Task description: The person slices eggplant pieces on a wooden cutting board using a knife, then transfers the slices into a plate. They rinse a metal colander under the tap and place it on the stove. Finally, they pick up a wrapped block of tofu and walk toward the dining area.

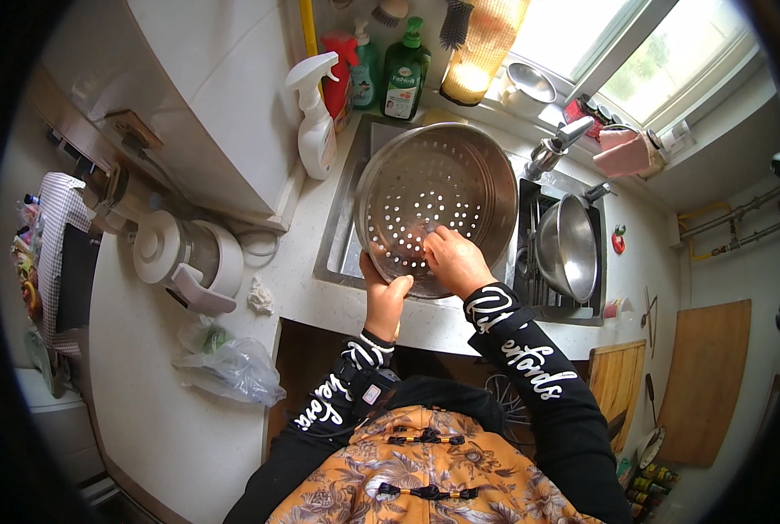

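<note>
A large perforated metal steamer pot is tilted over the left basin of the sink. My left hand grips its near left rim, with the thumb on the outside edge. Inside the pot, my right hand is at the holed bottom with curled fingers; whether they pinch something is hidden. To the right, a stainless steel bowl leans on a rack in the other basin, below the chrome faucet.
A white spray bottle and a green pump bottle stand behind the sink. On the left counter are a glass kettle, a crumpled tissue and a plastic bag. A red pepper lies right of the sink.
</note>
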`<action>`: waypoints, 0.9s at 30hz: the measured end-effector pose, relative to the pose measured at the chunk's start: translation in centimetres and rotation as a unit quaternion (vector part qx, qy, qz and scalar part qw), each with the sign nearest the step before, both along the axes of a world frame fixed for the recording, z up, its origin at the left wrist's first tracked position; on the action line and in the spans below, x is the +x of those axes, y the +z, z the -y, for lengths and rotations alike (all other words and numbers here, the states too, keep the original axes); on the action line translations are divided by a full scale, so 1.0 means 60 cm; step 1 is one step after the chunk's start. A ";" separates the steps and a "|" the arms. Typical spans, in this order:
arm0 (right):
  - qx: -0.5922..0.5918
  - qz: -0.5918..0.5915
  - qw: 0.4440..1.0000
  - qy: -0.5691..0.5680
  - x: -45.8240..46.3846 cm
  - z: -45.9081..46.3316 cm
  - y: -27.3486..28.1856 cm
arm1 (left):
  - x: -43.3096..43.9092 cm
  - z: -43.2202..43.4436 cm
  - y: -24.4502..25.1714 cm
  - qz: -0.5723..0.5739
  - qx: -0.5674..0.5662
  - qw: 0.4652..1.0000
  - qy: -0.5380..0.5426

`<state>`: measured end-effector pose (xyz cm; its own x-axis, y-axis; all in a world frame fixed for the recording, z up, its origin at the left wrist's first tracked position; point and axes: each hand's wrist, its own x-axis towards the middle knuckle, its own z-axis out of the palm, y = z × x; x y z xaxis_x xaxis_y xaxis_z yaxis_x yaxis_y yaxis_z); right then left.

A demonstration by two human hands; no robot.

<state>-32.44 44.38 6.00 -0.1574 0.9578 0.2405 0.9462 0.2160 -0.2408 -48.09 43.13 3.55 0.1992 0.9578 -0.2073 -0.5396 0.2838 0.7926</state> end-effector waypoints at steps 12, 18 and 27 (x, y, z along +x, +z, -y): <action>-0.017 -0.058 0.998 0.012 0.016 0.002 -0.001 | -0.001 -0.002 0.016 0.033 -0.055 0.998 -0.006; -0.041 -0.078 0.995 -0.046 0.017 -0.007 0.003 | -0.006 -0.011 -0.015 0.041 -0.061 0.997 -0.021; 0.064 -0.304 0.929 -0.199 0.093 0.039 0.034 | -0.056 -0.088 0.018 -0.234 0.306 0.909 0.158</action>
<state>-26.84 42.06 8.04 0.4053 0.8688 0.2843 0.6545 -0.0587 -0.7537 -51.47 48.43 4.65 -0.0787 0.9167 0.3917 -0.0797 -0.3974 0.9142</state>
